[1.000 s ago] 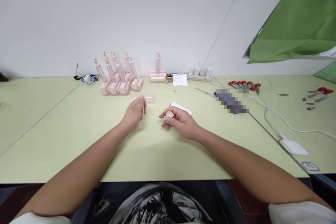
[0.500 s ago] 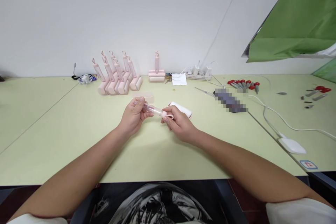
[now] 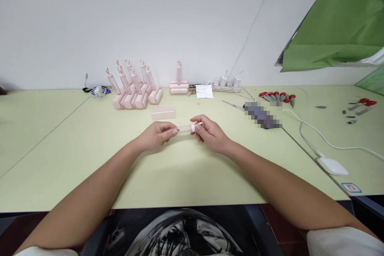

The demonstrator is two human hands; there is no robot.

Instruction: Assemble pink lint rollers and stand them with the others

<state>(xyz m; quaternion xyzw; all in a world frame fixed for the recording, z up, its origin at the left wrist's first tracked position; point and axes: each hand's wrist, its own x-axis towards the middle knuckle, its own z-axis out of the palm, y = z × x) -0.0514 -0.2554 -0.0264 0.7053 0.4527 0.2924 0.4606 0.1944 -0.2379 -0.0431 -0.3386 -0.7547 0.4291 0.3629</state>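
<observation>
Between both hands, over the middle of the table, is a lint roller handle [image 3: 184,129], a clear tube with a pink end piece. My left hand [image 3: 154,135] pinches its left part between thumb and fingers. The fingers of my right hand [image 3: 211,133] are closed round the pink end on the right. A translucent pale pink cover [image 3: 163,113] lies on the table just beyond my left hand. Farther back, several pink lint rollers [image 3: 129,101] stand in a group with their handles up. One more lint roller [image 3: 179,84] stands apart against the wall.
A power strip [image 3: 226,88] with plugs and a white paper [image 3: 204,91] are along the wall. At the right are a pixelated dark object [image 3: 262,115], several red-ended tools [image 3: 277,96], a white cable and a white charger [image 3: 333,166]. A coiled cable [image 3: 98,91] lies back left.
My hands have come down slightly, and the handle has turned from slanting to nearly level. The white roller that lay behind my right hand no longer shows.
</observation>
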